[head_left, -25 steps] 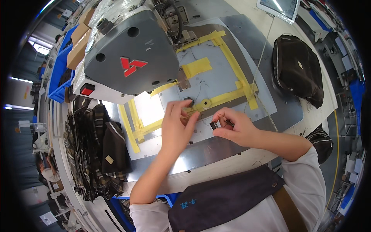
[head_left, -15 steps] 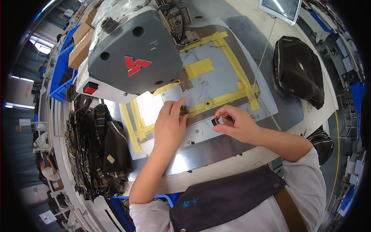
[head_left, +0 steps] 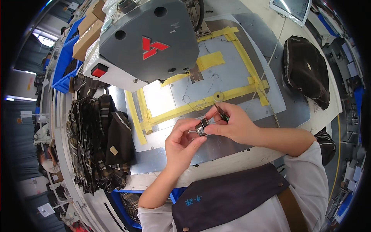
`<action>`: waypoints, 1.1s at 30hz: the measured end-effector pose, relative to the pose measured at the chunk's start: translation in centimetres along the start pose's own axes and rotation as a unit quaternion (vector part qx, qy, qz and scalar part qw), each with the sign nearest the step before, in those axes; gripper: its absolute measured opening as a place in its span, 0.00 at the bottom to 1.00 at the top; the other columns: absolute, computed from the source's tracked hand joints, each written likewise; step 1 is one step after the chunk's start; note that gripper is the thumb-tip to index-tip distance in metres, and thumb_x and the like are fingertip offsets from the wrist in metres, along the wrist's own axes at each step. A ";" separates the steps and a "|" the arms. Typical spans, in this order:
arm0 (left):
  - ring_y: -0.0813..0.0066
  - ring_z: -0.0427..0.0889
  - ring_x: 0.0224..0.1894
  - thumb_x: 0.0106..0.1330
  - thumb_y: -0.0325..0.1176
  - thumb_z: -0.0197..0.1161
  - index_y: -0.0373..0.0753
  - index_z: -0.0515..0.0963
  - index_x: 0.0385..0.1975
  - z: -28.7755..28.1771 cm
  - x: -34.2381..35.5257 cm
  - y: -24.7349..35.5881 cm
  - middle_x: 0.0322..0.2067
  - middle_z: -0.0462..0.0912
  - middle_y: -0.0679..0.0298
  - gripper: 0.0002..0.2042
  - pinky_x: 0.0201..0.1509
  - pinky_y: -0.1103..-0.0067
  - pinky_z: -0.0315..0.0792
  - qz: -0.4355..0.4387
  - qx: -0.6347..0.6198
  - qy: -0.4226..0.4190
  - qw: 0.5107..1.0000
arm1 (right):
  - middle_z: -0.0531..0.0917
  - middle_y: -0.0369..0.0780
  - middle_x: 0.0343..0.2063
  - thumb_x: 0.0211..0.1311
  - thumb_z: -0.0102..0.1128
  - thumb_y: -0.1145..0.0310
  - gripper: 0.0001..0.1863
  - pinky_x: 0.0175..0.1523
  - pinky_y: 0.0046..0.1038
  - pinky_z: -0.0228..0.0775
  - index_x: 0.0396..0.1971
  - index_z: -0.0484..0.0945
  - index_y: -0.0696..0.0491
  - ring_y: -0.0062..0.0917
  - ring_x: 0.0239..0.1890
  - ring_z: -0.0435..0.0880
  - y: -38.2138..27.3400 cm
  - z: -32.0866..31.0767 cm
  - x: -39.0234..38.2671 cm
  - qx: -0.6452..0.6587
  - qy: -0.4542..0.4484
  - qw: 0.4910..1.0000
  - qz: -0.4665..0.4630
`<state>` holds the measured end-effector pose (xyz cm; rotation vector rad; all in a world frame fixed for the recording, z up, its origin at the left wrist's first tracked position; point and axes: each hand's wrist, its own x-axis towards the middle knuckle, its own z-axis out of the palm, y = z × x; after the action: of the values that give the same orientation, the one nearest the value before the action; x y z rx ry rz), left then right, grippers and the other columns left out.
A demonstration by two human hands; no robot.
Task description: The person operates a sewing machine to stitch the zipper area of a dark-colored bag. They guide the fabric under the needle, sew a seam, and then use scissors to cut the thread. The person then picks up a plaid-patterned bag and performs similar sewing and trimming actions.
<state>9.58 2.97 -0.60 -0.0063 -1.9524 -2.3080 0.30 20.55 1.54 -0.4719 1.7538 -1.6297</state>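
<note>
My left hand (head_left: 181, 144) is closed on a round metal bobbin case (head_left: 200, 130), pinched in the fingertips above the front of the machine plate. Against the case, my right hand (head_left: 237, 124) pinches a bobbin of dark thread (head_left: 204, 122) between thumb and finger. Tucked in the same right hand is a small pair of thread snips (head_left: 221, 113), its blade sticking up past the fingers. How deep the bobbin sits in the case is hard to make out. Just beyond my hands, a pale bobbin (head_left: 218, 96) lies on the yellow-taped frame (head_left: 181, 110).
A big grey sewing machine head (head_left: 148, 42) overhangs the plate. Plaid and dark fabric pieces (head_left: 92, 143) are heaped on the left, with a blue bin (head_left: 63, 77) behind. On the right lies a dark fabric bundle (head_left: 307, 71); a screen (head_left: 291, 9) stands at the back.
My hands have come together and nearer to me, the left moving right with the bobbin case. The case and the dark bobbin, apart before, now meet. The whole view has shifted slightly.
</note>
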 end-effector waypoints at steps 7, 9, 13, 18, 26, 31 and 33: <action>0.74 0.78 0.44 0.54 0.18 0.66 0.33 0.74 0.48 1.0 0.3 -0.9 0.47 0.76 0.56 0.20 0.40 0.82 0.77 0.070 0.116 -0.017 0.991 | 0.70 0.30 0.18 0.50 0.70 0.57 0.18 0.30 0.19 0.56 0.31 0.80 0.57 0.12 0.24 0.64 0.8 -1.4 0.1 -0.030 -0.030 0.999 0.016; 0.75 0.79 0.41 0.54 0.19 0.67 0.33 0.75 0.48 0.9 0.6 -1.4 0.45 0.78 0.57 0.19 0.39 0.82 0.77 0.047 0.102 -0.014 0.994 | 0.73 0.33 0.18 0.52 0.68 0.56 0.18 0.30 0.21 0.58 0.31 0.80 0.57 0.14 0.24 0.67 1.4 -1.3 0.2 -0.043 -0.020 0.999 0.006; 0.78 0.77 0.38 0.56 0.20 0.66 0.33 0.74 0.48 0.7 0.7 -1.7 0.43 0.78 0.58 0.18 0.38 0.83 0.76 -0.019 0.031 0.007 0.999 | 0.78 0.40 0.21 0.58 0.62 0.59 0.15 0.31 0.24 0.63 0.32 0.79 0.58 0.20 0.25 0.73 1.8 -0.5 -0.2 -0.081 -0.052 0.995 -0.018; 0.79 0.77 0.38 0.58 0.20 0.64 0.32 0.74 0.49 -0.4 0.7 -1.8 0.43 0.78 0.57 0.17 0.43 0.82 0.75 -0.060 -0.027 0.034 0.997 | 0.72 0.35 0.19 0.58 0.61 0.68 0.06 0.30 0.23 0.60 0.28 0.79 0.55 0.18 0.23 0.67 0.1 -1.0 -1.1 -0.155 -0.039 0.985 -0.067; 0.80 0.78 0.40 0.57 0.19 0.65 0.33 0.75 0.48 0.5 0.1 -2.1 0.42 0.79 0.61 0.17 0.44 0.82 0.74 -0.102 -0.061 -0.093 0.989 | 0.70 0.37 0.29 0.55 0.62 0.70 0.05 0.33 0.25 0.63 0.27 0.79 0.56 0.23 0.28 0.70 -0.4 -1.0 1.1 -0.182 0.040 0.953 -0.239; 0.79 0.80 0.37 0.55 0.21 0.68 0.33 0.75 0.46 -0.1 -0.4 -2.7 0.40 0.80 0.63 0.18 0.43 0.83 0.74 -0.138 -0.003 -0.120 0.983 | 0.70 0.36 0.34 0.52 0.63 0.71 0.05 0.36 0.24 0.65 0.28 0.79 0.54 0.25 0.30 0.72 -0.5 -0.1 2.1 -0.218 -0.013 0.946 -0.240; 0.79 0.80 0.36 0.54 0.21 0.69 0.33 0.76 0.44 0.0 -0.1 -2.7 0.40 0.80 0.63 0.17 0.43 0.83 0.74 -0.149 0.022 -0.117 0.982 | 0.71 0.36 0.36 0.51 0.63 0.72 0.05 0.36 0.24 0.65 0.29 0.79 0.53 0.25 0.30 0.72 -0.8 0.3 1.9 -0.205 -0.044 0.943 -0.258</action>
<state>9.45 3.45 -3.27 0.0199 -2.2561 -2.5492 -0.96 18.99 1.85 -1.2717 2.0155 -1.5286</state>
